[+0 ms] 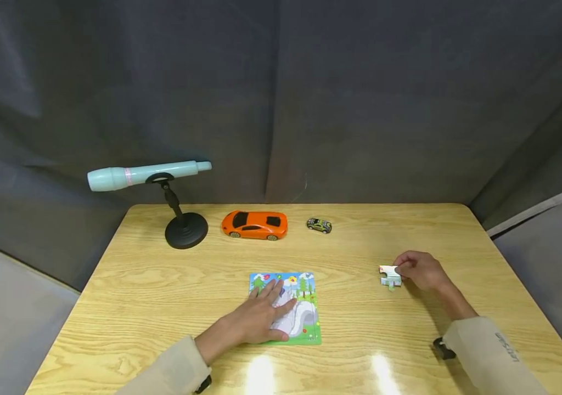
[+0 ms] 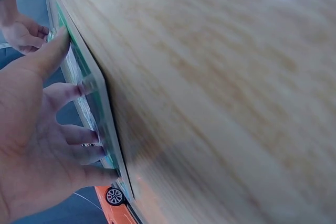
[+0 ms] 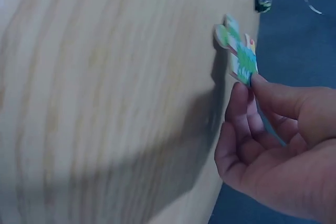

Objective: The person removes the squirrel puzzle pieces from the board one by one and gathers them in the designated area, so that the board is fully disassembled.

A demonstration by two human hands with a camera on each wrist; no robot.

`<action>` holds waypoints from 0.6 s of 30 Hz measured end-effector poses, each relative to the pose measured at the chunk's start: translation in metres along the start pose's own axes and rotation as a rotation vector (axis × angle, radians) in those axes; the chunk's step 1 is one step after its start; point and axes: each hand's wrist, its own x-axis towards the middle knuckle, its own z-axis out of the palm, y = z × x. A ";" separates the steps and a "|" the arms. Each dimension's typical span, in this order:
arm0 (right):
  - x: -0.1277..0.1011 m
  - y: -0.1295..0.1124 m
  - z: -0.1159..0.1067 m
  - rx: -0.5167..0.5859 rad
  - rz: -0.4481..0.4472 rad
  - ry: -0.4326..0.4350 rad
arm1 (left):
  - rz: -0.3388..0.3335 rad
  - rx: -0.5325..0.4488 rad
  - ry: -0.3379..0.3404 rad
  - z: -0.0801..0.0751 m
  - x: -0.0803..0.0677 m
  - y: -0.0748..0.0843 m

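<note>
The left hand (image 1: 261, 318) lies flat, fingers spread, on the colourful square jigsaw board (image 1: 305, 323) mid-counter, likely steadying it. The right hand (image 1: 421, 270) pinches a small green-and-white puzzle piece (image 1: 391, 276) well to the board's right.

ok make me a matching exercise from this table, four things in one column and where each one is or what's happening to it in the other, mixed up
Things:
1. puzzle board
2. puzzle piece
3. orange car
4. telescope

States:
A. raised on a black stand at the far left of the table
B. pinched by the right hand
C. lying flat under the left hand
D. parked between the stand and the small car

Pairs: 1-C, 2-B, 3-D, 4-A
</note>
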 end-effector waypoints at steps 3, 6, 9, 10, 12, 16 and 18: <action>0.001 0.005 -0.001 -0.057 0.005 0.027 | 0.003 -0.004 0.000 0.000 0.000 0.000; 0.002 0.009 -0.001 -0.092 0.006 0.041 | 0.003 -0.007 0.001 0.000 0.000 0.000; 0.005 0.012 0.002 -0.117 0.002 0.037 | 0.002 -0.004 0.001 0.000 0.000 0.000; 0.005 0.014 0.003 -0.121 0.002 0.035 | 0.001 -0.001 0.001 0.000 0.000 -0.001; 0.007 0.016 0.006 -0.129 0.001 0.040 | 0.000 0.013 -0.003 0.001 0.000 -0.001; 0.008 0.016 0.010 -0.145 0.003 0.052 | 0.004 0.059 -0.003 0.001 0.000 -0.002; 0.008 0.013 0.010 -0.152 -0.004 0.058 | 0.006 0.067 0.003 0.000 0.000 -0.004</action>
